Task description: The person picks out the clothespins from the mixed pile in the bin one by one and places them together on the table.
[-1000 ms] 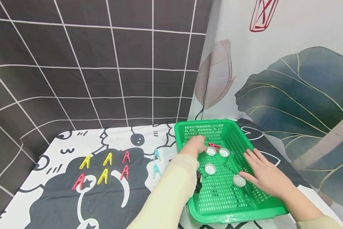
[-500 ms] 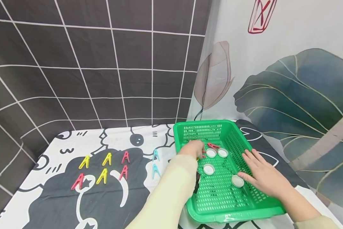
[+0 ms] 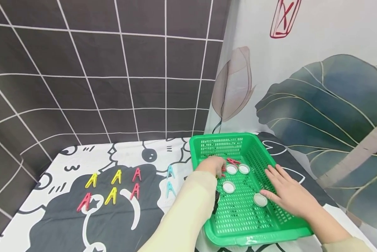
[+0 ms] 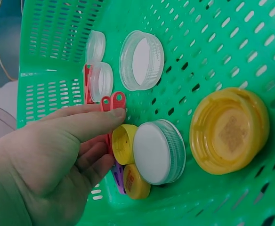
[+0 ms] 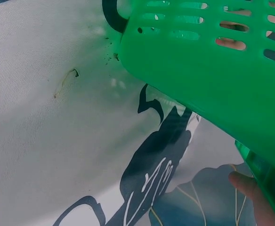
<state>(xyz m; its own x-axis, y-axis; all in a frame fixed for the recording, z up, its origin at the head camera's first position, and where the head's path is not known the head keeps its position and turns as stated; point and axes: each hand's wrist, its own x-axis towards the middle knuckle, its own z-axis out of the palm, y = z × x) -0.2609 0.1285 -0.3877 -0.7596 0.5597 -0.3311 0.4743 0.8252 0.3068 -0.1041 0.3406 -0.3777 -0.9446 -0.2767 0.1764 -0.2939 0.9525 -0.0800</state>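
On the cloth-covered worktop (image 3: 62, 220) we see a green basket (image 3: 238, 227); the right hand (image 3: 290, 192), fingers straight, rests on its right side, while the left hand (image 4: 62, 155) is inside, near a white lid (image 4: 151, 153), thumb and fingers pinching a red clothespin (image 4: 120, 105)

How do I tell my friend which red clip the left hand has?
Start at the green basket. Inside, find the left hand. It pinches the red clip, next to a small yellow cap; the other red clip visible in there lies beside two round lids, with no hand on it.
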